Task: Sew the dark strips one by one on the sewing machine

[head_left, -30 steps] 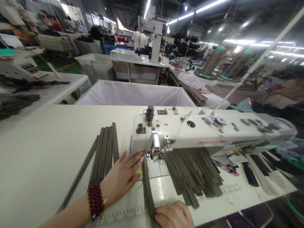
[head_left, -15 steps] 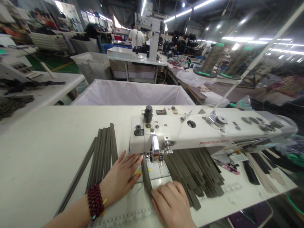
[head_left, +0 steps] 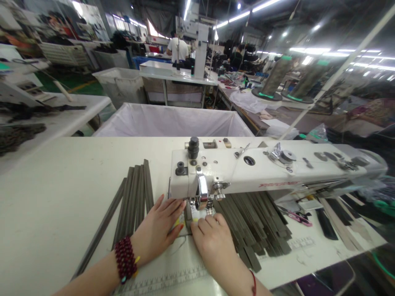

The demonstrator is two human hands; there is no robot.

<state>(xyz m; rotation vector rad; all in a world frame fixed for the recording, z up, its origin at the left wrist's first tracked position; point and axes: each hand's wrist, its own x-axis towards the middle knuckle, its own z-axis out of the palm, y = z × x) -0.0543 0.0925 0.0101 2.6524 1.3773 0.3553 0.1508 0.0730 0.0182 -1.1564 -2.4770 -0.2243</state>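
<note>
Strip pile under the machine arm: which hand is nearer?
Right. The right hand is close beside the left edge of the strip pile; the left hand is farther off, to the left of the single strip by the needle area.

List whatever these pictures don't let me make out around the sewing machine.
All in the head view:
- Far end of the strip between the hands: hidden beneath the sewing machine.
- Its near end: covered by the right hand.
- Red lettering: blurred.
- Ruler numbers: too small and blurred.
</note>
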